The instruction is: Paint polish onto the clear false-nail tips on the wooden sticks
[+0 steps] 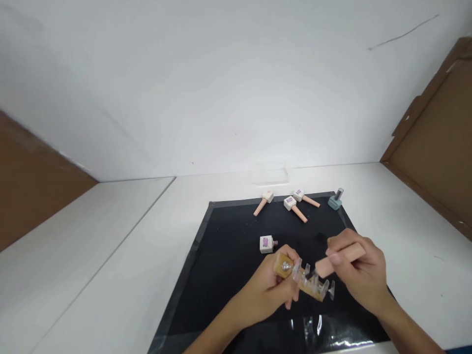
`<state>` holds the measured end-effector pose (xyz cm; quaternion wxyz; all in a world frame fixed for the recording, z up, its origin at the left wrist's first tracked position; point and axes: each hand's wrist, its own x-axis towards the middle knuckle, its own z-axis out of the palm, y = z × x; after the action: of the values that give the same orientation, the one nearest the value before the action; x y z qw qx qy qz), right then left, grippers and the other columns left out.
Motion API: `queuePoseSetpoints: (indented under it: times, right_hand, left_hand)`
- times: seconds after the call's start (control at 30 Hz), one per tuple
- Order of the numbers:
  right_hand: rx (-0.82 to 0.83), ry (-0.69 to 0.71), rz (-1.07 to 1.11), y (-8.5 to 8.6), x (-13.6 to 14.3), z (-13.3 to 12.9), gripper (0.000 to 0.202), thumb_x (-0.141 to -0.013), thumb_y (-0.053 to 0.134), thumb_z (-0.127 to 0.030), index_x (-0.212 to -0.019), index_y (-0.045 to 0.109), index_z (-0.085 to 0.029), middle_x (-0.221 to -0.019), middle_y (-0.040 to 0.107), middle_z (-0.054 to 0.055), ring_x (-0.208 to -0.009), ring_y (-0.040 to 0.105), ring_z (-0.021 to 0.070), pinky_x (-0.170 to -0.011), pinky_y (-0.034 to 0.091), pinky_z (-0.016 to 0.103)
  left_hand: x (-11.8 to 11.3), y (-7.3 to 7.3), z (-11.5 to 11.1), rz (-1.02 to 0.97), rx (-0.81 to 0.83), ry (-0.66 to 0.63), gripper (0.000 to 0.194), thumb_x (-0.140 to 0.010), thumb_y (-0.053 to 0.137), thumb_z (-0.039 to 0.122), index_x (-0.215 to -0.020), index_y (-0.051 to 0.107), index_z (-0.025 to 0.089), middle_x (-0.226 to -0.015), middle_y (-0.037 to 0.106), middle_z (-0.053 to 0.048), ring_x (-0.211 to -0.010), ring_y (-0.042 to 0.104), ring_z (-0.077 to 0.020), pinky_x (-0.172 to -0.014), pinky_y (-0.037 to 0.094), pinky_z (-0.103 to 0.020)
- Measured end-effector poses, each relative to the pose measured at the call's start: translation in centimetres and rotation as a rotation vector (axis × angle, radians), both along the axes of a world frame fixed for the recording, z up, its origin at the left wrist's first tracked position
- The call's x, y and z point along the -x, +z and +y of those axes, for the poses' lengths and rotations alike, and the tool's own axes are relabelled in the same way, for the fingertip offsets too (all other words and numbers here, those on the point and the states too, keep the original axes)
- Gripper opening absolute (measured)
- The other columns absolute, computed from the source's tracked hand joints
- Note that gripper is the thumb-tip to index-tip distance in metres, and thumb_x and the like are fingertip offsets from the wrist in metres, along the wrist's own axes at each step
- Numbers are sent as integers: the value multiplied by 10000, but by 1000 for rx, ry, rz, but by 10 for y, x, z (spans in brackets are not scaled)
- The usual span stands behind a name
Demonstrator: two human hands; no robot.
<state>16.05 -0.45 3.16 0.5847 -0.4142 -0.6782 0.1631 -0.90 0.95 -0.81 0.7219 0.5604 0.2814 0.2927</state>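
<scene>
A wooden strip with clear plastic clips is held by the left hand above the near part of the black mat; its long axis runs from upper left to lower right, the end with a metal knob being at the upper left. The fingers are closed around that end. A pink cap with a brush is grasped by the right hand, its tip pointed down-left at the strip. An open bottle lies just behind. Three capped bottles and a teal bottle lie along the far edge. Free mat is seen on the left.
</scene>
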Motion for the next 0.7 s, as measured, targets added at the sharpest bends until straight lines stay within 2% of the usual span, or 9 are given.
queuePoseSetpoints:
  times: [0.07,0.23,0.37,0.5,0.63,0.7]
  right_hand:
    - [4,52,-22,0,0,1,219,-805,598,-162,-604,525,-208,-469,564,-64,-350,482,69,-359,387,156]
    - [2,-64,-26,0,0,0,209,-804,594,-143,-616,531,-209,-477,567,-60,-369,490,76,-375,395,164]
    - [12,50,-55,1,-1,-1,243,-808,598,-176,-579,521,-206,-443,547,-65,-337,471,73,-346,375,162]
    - [-2,-84,-52,4,0,0,205,-803,608,-166,-612,546,-209,-464,588,-50,-344,500,83,-349,393,170]
    - [-11,49,-61,5,0,1,239,-821,609,-209,-591,542,-206,-456,590,-41,-333,504,86,-336,394,174]
    - [-23,13,-92,5,0,1,242,-817,612,-199,-586,539,-205,-453,584,-42,-338,501,83,-345,392,174]
  left_hand:
    - [0,0,0,6,-10,-1,444,-769,588,597,-777,389,201,-550,481,73,-409,407,-34,-418,351,-146]
    - [1,-4,1,7,-17,2,429,-780,582,587,-786,389,204,-543,480,74,-408,402,-40,-416,351,-150]
    - [1,-3,2,23,-9,-12,427,-774,594,580,-789,395,202,-545,479,76,-406,400,-39,-416,347,-151]
    - [1,-2,1,21,-26,0,424,-793,554,597,-798,394,204,-553,479,73,-407,397,-39,-419,343,-156]
    - [0,-1,1,47,-31,-17,470,-770,537,647,-788,383,203,-554,475,70,-409,399,-38,-418,343,-153]
    - [0,0,1,50,-34,-15,472,-771,531,651,-795,386,202,-552,472,71,-414,398,-39,-420,347,-153]
